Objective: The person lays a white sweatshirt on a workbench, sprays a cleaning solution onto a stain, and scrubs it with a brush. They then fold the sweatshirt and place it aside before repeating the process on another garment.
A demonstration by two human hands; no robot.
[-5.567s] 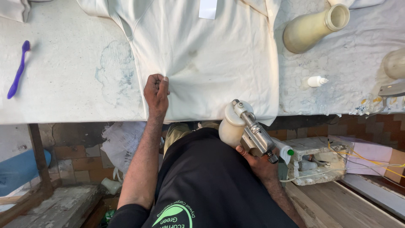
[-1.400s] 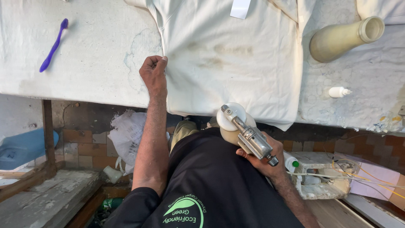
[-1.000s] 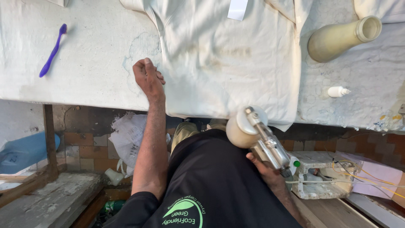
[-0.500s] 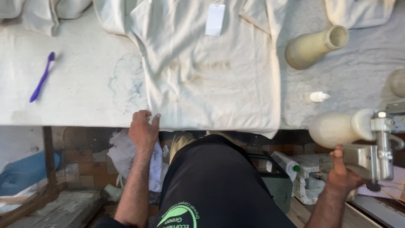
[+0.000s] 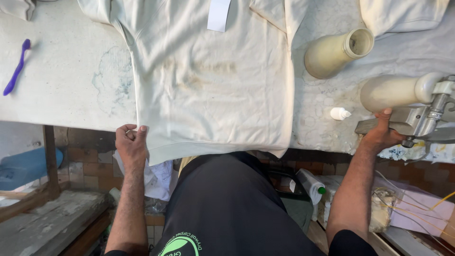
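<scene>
Purple toothbrush (image 5: 16, 68) lies far off to my left on the white table (image 5: 61, 90), well apart from everything I am handling. Next along, a faint bluish stain marks the table just beside the left edge of the cream shirt (image 5: 208, 90), which is spread flat with its hem hanging over the table's near edge and a white tag (image 5: 219, 14) at its collar. My left hand (image 5: 131, 146) sits at that hem's left corner: fingers curled shut, thumb and forefinger pinching the fabric where it drops off the table. Brownish marks run across the middle of the shirt. Below it, my black top fills the lower centre of the view. Past the shirt's right edge, a cream bottle (image 5: 334, 53) lies on its side with its open mouth pointing right, and a small white cap (image 5: 340, 113) rests on the table nearer to me. Furthest right, my right hand (image 5: 381, 134) is closed around the grip of a metal spray gun (image 5: 417, 118), fingers wrapped over its top, holding it at the table's edge; a cream canister (image 5: 393, 91) is joined to the gun and lies just above my knuckles. Under the table there, a green-capped bottle (image 5: 310, 185) stands among clutter.
</scene>
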